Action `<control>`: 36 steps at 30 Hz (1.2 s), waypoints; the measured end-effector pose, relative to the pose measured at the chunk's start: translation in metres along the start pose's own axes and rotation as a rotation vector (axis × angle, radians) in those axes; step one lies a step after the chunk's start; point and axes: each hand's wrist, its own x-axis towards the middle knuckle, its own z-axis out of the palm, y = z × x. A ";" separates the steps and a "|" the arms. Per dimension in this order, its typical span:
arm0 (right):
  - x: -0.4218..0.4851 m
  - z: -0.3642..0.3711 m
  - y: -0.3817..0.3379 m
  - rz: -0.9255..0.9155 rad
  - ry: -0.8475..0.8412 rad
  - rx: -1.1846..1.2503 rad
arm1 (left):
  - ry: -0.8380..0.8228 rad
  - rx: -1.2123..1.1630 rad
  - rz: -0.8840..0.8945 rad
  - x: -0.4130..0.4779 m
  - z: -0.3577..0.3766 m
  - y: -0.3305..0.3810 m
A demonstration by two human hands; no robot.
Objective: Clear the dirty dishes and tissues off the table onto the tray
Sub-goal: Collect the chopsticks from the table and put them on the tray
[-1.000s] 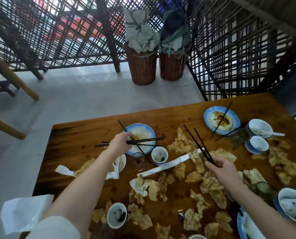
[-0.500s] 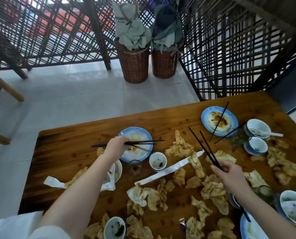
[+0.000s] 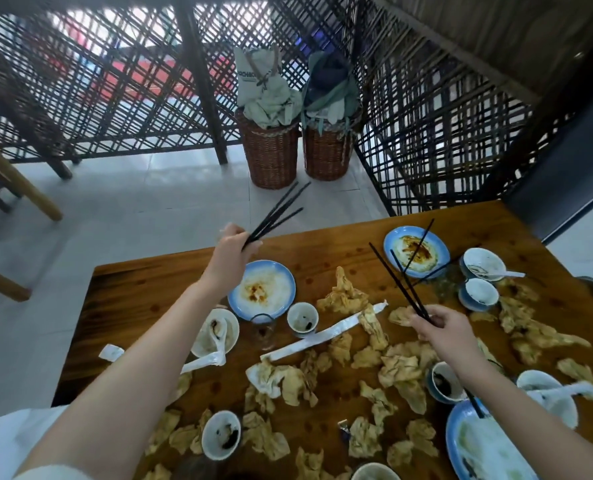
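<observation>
Chopsticks fill both hands: the left hand [image 3: 231,249] is closed around a bundle of black chopsticks [image 3: 277,214] lifted clear of the worktop [image 3: 156,289], their tips fanning up and away toward the two wicker baskets [image 3: 271,150] on the tiled floor. The right hand [image 3: 442,329] is clamped on a second pair of black chopsticks [image 3: 397,282] that slant up to the left, above the mess.

Just under the left wrist sits a blue-rimmed plate [image 3: 261,287] smeared with red sauce; beside it are a small white cup [image 3: 302,319] and a glass [image 3: 264,330]. A white bowl with a spoon [image 3: 215,336] lies near the left forearm. At the far edge another blue plate [image 3: 416,251] carries one more pair of chopsticks across it, next to two small bowls [image 3: 482,263], one with a spoon. Crumpled, stained tissues [image 3: 343,297] are strewn over most of the worktop, with a long white paper sleeve [image 3: 322,336] among them. More cups and a large blue plate [image 3: 482,445] sit at the near right corner. No tray can be made out
</observation>
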 end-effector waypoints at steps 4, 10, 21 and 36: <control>0.000 -0.026 -0.003 -0.055 0.005 -0.034 | 0.041 -0.016 -0.004 -0.007 -0.007 0.027; 0.033 -0.071 0.004 -0.122 -0.046 -0.140 | -0.039 -0.297 -0.268 -0.018 -0.002 0.074; 0.159 -0.139 -0.010 -0.311 -0.301 -0.603 | -0.136 -0.495 -0.728 -0.050 0.061 0.121; 0.293 -0.112 0.016 -0.520 -0.575 -1.135 | -0.036 -0.609 -0.842 -0.091 0.094 0.117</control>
